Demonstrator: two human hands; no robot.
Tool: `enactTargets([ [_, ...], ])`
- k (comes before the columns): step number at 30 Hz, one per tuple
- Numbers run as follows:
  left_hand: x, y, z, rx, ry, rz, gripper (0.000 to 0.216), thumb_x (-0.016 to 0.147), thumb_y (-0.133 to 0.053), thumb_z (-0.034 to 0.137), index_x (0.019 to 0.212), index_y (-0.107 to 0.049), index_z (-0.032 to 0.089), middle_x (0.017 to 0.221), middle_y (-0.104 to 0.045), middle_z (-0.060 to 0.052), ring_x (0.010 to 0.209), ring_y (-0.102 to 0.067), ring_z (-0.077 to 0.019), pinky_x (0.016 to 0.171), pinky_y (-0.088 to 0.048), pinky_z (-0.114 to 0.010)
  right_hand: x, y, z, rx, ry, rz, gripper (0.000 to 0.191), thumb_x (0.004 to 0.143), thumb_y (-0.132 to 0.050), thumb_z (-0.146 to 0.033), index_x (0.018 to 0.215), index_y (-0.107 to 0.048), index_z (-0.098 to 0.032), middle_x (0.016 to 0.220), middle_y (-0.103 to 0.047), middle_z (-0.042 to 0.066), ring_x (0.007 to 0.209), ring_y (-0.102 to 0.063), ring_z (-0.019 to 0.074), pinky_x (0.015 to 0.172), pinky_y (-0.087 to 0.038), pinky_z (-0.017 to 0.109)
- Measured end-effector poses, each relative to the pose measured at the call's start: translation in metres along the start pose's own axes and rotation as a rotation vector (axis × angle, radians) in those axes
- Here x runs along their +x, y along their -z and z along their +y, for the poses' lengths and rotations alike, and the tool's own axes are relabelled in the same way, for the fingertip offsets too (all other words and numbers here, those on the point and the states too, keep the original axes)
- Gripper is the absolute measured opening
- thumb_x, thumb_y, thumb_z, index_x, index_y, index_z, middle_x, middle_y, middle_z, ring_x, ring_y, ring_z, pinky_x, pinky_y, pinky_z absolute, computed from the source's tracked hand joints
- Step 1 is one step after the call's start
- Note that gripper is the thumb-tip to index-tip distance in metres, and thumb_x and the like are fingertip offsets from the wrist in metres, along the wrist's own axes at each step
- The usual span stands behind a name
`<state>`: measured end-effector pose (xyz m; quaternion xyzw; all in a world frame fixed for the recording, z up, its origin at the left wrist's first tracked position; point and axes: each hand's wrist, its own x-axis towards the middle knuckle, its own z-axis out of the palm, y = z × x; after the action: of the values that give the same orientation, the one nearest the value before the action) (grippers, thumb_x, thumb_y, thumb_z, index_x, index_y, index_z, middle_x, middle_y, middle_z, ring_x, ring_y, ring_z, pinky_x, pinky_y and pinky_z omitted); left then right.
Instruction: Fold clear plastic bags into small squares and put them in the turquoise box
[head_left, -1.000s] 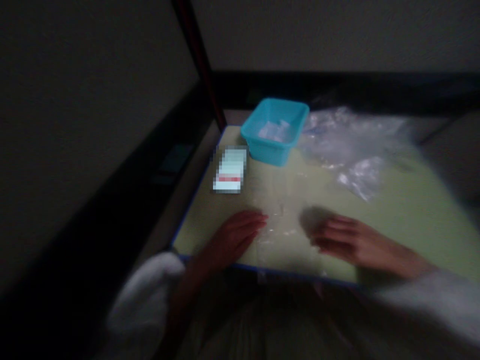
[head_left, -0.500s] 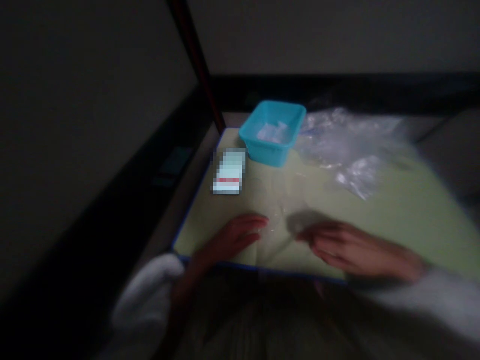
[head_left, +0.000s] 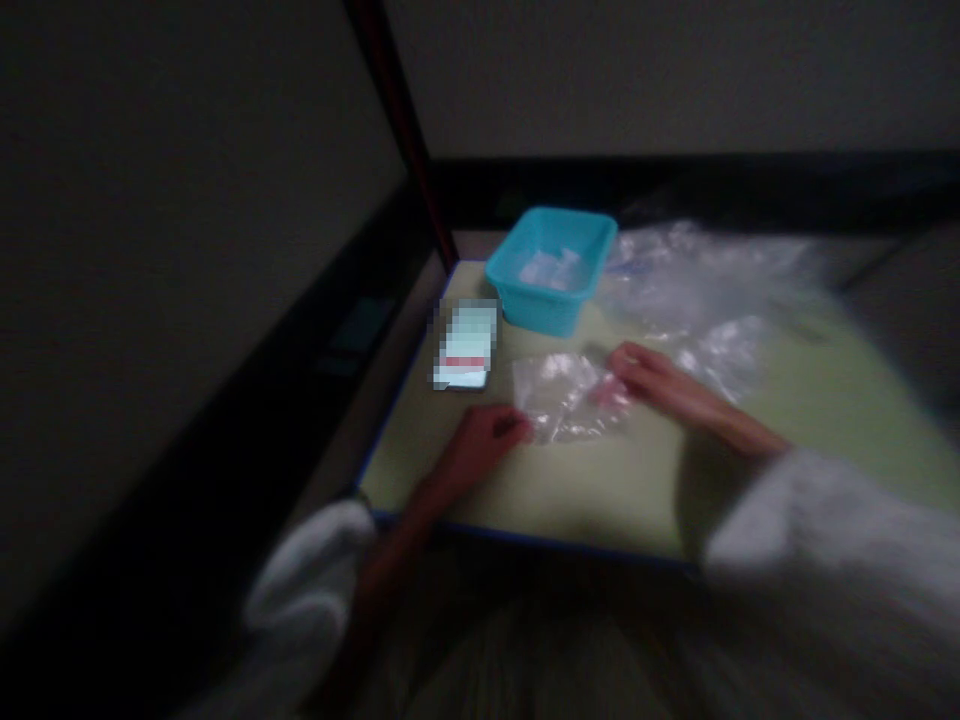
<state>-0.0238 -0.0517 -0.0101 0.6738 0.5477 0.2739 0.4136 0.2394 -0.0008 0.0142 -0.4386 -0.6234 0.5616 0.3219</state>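
A clear plastic bag [head_left: 559, 392] is stretched between my two hands, above the pale yellow-green tabletop [head_left: 540, 490]. My left hand [head_left: 491, 435] pinches its lower left corner between thumb and fingers. On the other side my right hand [head_left: 646, 375] is closed on the bag's right edge. A pinkish patch shows through the plastic beside the right fingertips; I cannot make out whether it is fingers or something inside. The picture is dark and blurred.
A turquoise plastic basket [head_left: 544, 312] with whitish pieces in it stands at the back. Left of it lies a lit phone [head_left: 466, 345], its screen pixelated. A heap of clear plastic bags [head_left: 705, 290] covers the back right. Walls rise behind and to the left.
The clear bag, earlier lying flat and barely visible on the table, is now lifted between both hands. My right hand has moved up and away from me; the left fingers have closed.
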Motion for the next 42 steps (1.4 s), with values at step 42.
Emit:
enactTargets([
  [42, 0.007, -0.001, 0.001, -0.174, 0.14, 0.256, 0.049, 0.069, -0.065, 0.015, 0.115, -0.047, 0.015, 0.068, -0.062, 0.003, 0.059, -0.062, -0.0125, 0.05, -0.047, -0.019, -0.034, -0.019, 0.032, -0.159, 0.086, 0.237, 0.045, 0.07, -0.068, -0.037, 0.102, -0.039, -0.023, 0.071, -0.056, -0.003, 0.055, -0.056, 0.0128, 0.05, -0.049, 0.027],
])
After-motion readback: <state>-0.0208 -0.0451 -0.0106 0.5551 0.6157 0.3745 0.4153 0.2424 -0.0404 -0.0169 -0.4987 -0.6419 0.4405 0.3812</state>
